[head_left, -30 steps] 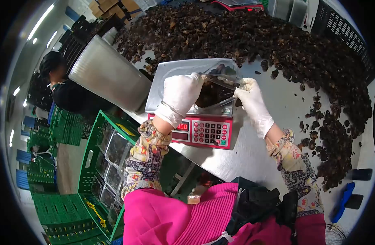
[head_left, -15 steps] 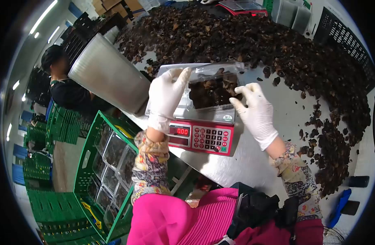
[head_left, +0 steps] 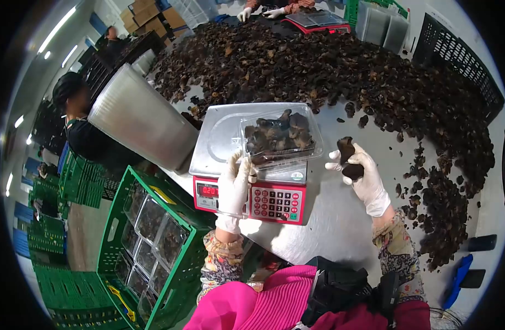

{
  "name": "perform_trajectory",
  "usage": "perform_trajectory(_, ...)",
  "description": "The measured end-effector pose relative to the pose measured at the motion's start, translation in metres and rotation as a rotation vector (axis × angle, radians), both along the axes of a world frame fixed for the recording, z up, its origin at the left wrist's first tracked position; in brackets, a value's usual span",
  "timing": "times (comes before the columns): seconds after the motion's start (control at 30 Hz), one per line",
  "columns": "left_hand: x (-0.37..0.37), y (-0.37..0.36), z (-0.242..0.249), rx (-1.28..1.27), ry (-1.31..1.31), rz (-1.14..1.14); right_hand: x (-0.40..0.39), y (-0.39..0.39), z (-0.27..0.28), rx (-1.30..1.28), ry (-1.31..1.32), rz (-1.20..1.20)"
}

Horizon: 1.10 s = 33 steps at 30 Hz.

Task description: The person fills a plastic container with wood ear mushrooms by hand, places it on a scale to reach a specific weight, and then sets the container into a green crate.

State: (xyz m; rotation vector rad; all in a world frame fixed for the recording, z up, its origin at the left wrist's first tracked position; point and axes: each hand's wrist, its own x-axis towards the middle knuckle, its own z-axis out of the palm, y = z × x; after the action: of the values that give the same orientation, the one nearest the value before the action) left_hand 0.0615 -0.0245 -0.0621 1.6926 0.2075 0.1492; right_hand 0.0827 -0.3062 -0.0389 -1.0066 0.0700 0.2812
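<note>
A clear plastic box (head_left: pixel 316 144) with dark wood ear mushrooms (head_left: pixel 280 132) inside sits on the metal plate of a red and silver scale (head_left: pixel 248 192). The red display is lit, partly covered by my gloved left hand (head_left: pixel 234 187). That hand is slightly spread, its fingertips right at the box's front left corner. To the right of the scale, my gloved right hand (head_left: pixel 368 179) pinches a couple of dark wood ear pieces (head_left: pixel 347 151) above the steel table (head_left: pixel 318 231).
A large heap of wood ears (head_left: pixel 296 60) spreads across the back and right. Left stand a stack of clear boxes (head_left: pixel 145 118) and a green crate (head_left: pixel 162 297) of filled boxes. A co-worker's gloved hands (head_left: pixel 274 13) work at the far side; another person (head_left: pixel 79 115) stands left.
The filled box has turned on the scale, and both hands have come lower. My right hand, empty before, now has wood ears. The display no longer reads 0.00. Far-side hands have appeared.
</note>
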Motion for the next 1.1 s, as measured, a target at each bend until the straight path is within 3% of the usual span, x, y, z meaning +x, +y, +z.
perform_trajectory(0.13, 0.001, 0.002, 0.005, -0.096, 0.028, 0.001, 0.019, -0.004, -0.017, 0.056, 0.118, 0.096)
perform_trajectory(0.2, 0.002, 0.004, 0.012, -0.150, 0.128, -0.033, 0.025, 0.002, -0.014, -0.115, 0.081, 0.152)
perform_trajectory(0.33, 0.005, 0.005, 0.019, -0.252, 0.230, 0.000, 0.032, 0.002, -0.014, -0.127, 0.004, 0.217)
perform_trajectory(0.47, 0.005, 0.008, 0.015, -0.290, 0.182, -0.051, 0.038, -0.008, -0.012, -0.372, -0.020, 0.354)
perform_trajectory(0.6, 0.006, 0.012, 0.015, -0.296, 0.190, -0.072, 0.038, -0.004, -0.004, -0.362, 0.037, 0.399)
perform_trajectory(0.7, 0.007, 0.015, 0.012, -0.290, 0.187, -0.093, 0.042, 0.009, -0.005, -0.615, -0.092, 0.375)
perform_trajectory(0.83, 0.008, 0.013, 0.011, -0.345, 0.175, -0.129, 0.037, 0.019, 0.014, -0.570, 0.065, 0.337)
perform_trajectory(0.93, 0.006, 0.008, 0.006, -0.393, 0.146, -0.053, 0.036, 0.019, 0.000, -0.367, 0.018, 0.266)
perform_trajectory(0.97, 0.001, 0.004, 0.014, -0.486, 0.071, -0.164, 0.036, 0.022, -0.009, -0.331, -0.027, 0.219)
perform_trajectory(1.0, -0.012, -0.004, 0.020, -0.547, 0.001, -0.087, 0.035, 0.025, -0.017, -0.289, -0.067, 0.174)
perform_trajectory(1.1, -0.028, 0.006, 0.014, -0.434, -0.081, -0.127, 0.027, 0.026, -0.017, -0.334, -0.114, 0.148)
